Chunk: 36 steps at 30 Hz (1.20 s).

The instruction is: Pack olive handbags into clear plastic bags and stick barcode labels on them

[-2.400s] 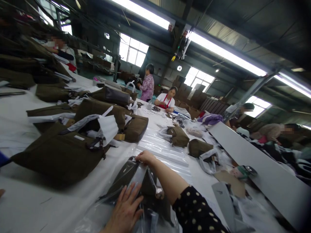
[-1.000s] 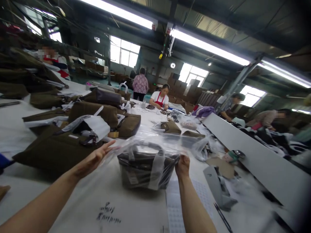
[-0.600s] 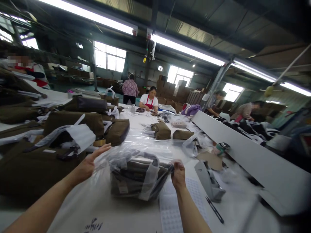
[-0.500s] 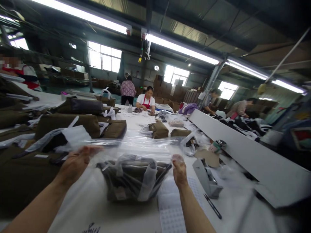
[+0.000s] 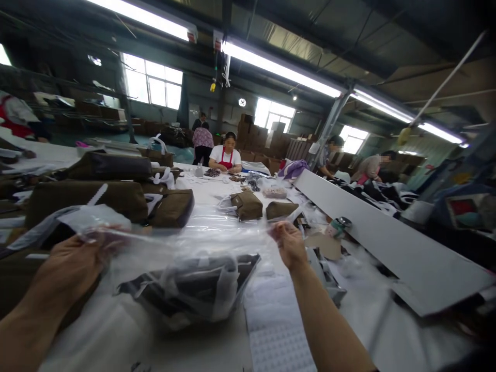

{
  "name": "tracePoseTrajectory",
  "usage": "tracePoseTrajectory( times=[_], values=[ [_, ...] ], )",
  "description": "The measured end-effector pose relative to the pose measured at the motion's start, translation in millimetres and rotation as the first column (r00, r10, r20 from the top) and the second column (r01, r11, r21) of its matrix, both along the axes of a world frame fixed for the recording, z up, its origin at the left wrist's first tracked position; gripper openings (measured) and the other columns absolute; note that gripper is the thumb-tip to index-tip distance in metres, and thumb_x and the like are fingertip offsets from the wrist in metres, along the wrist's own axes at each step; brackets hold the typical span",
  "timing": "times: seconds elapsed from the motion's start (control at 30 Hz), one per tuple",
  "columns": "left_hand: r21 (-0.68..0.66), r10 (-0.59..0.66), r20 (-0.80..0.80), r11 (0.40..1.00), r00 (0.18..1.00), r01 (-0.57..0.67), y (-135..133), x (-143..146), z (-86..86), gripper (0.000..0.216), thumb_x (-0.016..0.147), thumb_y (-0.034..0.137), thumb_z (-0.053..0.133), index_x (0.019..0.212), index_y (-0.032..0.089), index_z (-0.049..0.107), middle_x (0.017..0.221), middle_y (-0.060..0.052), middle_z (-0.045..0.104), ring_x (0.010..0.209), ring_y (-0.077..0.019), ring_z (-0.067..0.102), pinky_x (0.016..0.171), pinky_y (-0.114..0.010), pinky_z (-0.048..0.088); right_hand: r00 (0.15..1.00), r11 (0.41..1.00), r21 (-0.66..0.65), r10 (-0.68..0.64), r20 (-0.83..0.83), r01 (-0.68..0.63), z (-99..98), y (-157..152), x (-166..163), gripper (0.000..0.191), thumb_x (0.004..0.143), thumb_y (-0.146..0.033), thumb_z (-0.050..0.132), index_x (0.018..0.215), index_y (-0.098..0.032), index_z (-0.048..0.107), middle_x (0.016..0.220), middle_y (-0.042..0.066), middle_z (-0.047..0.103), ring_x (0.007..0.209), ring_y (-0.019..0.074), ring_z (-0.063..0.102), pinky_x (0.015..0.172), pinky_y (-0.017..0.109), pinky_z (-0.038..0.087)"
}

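Note:
A dark olive handbag (image 5: 194, 289) with white-wrapped handles sits inside a clear plastic bag (image 5: 170, 248), low in the middle of the view. My left hand (image 5: 83, 256) is closed on the left side of the plastic bag's upper edge; its fingertips are blurred. The right upper corner is pinched by my right hand (image 5: 285, 242). Between both hands the clear film is stretched wide above the handbag. Under the handbag lies the white tabletop, with a printed sheet (image 5: 277, 325) to its right.
Several olive bags (image 5: 89, 201) are piled along the left, and a smaller bag (image 5: 247, 205) stands ahead. At right are a grey tape dispenser (image 5: 327, 281), a jar (image 5: 338, 226) and a long white board (image 5: 387, 243). A person in a red apron (image 5: 227, 157) sits across the table.
Both hands have kept hold of the plastic bag. My left hand has moved left and nearer, stretching the film wider. The handbag has shifted left and tilted, and the whole view has swung slightly.

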<state>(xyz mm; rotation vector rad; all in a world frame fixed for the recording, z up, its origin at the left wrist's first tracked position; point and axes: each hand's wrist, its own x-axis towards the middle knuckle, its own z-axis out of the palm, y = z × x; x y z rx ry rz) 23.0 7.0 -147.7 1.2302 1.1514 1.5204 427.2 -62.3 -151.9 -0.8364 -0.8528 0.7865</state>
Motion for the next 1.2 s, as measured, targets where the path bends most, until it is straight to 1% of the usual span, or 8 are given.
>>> tracePoseTrajectory(
  times=[0.23,0.37,0.5,0.7,0.83,1.0,1.1,1.2],
  values=[
    [-0.068,-0.135,0.133,0.987,0.982,0.145,75.8,14.4,52.3,0.024,0.091,0.023,0.044,0.094,0.002,0.055,0.074,-0.004,0.065,0.067,-0.0107,0.062,0.099,-0.051,0.038,0.978,0.998,-0.064,0.004,-0.210,-0.018,56.2,90.2,-1.0,0.019,0.068,-0.021,0.076,0.069,-0.017,0.057,0.061,-0.003,0.065,0.055,0.0112,0.063,0.053,0.023,0.054],
    [0.083,-0.185,0.104,0.981,0.977,0.177,67.0,-13.0,75.6,0.040,0.086,0.040,0.053,0.099,0.002,0.055,0.078,-0.004,0.067,0.074,-0.0127,0.063,0.094,-0.046,0.044,0.987,0.994,0.033,0.105,-0.125,-0.102,72.6,71.8,15.8,0.017,0.069,-0.024,0.075,0.075,-0.018,0.060,0.069,-0.002,0.067,0.063,0.0115,0.065,0.062,0.025,0.055],
    [-0.082,-0.345,-0.148,0.938,0.927,0.336,20.3,-56.3,19.4,0.055,0.063,0.062,0.066,0.081,0.010,0.067,0.071,-0.007,0.070,0.067,-0.0193,0.065,0.078,-0.040,0.054,0.936,0.943,-0.059,0.332,0.117,-0.327,9.2,4.3,38.5,0.025,0.065,-0.033,0.078,0.077,-0.017,0.062,0.067,0.000,0.067,0.065,0.0145,0.065,0.067,0.029,0.053],
    [-0.512,-0.775,-0.336,0.627,0.535,0.586,-63.6,-58.0,-119.1,0.043,0.081,0.054,0.048,0.085,0.020,0.074,0.090,-0.008,0.072,0.090,-0.0250,0.065,0.090,-0.039,0.047,0.773,0.710,-0.601,0.593,0.228,-0.367,-141.2,-85.7,25.6,0.026,0.071,-0.033,0.069,0.090,-0.015,0.064,0.071,0.005,0.070,0.068,0.0186,0.066,0.072,0.036,0.049],
    [-0.521,-0.799,-0.451,0.597,0.397,0.610,-100.5,-63.1,-175.7,0.027,0.077,0.038,0.060,0.098,0.027,0.071,0.108,-0.009,0.068,0.102,-0.0261,0.061,0.093,-0.041,0.043,0.467,0.616,-0.705,0.768,0.438,-0.351,-159.9,-122.7,6.8,0.031,0.058,-0.027,0.076,0.088,-0.019,0.069,0.077,0.004,0.070,0.073,0.0222,0.064,0.072,0.038,0.049],
    [-0.360,-0.641,-0.704,0.693,0.305,0.625,-110.8,-88.4,-203.6,0.014,0.071,0.031,0.065,0.082,0.031,0.074,0.105,-0.009,0.069,0.108,-0.0274,0.057,0.092,-0.044,0.044,0.307,0.857,-0.463,0.514,0.801,-0.225,-142.2,-141.3,-79.9,0.048,0.064,-0.033,0.074,0.109,-0.022,0.061,0.107,0.008,0.061,0.100,0.0243,0.055,0.089,0.039,0.043],
    [-0.334,-0.623,-0.718,0.699,0.309,0.633,-109.2,-91.1,-197.5,0.016,0.074,0.029,0.060,0.081,0.030,0.075,0.099,-0.008,0.071,0.107,-0.0254,0.057,0.092,-0.039,0.044,0.107,0.823,-0.505,0.545,0.832,-0.260,-169.4,-149.3,-151.2,0.077,0.051,-0.051,0.080,0.115,-0.016,0.056,0.107,0.013,0.059,0.098,0.0285,0.055,0.087,0.040,0.044],
    [-0.319,-0.596,-0.728,0.732,0.338,0.602,-105.0,-83.2,-177.1,0.023,0.079,0.029,0.052,0.086,0.028,0.074,0.099,-0.007,0.070,0.102,-0.0231,0.058,0.091,-0.033,0.045,-0.038,0.806,-0.576,0.577,0.816,-0.135,-202.5,-153.5,-192.4,0.041,0.067,-0.042,0.073,0.094,-0.013,0.063,0.095,0.014,0.063,0.091,0.0285,0.057,0.082,0.039,0.044]
  ],
)
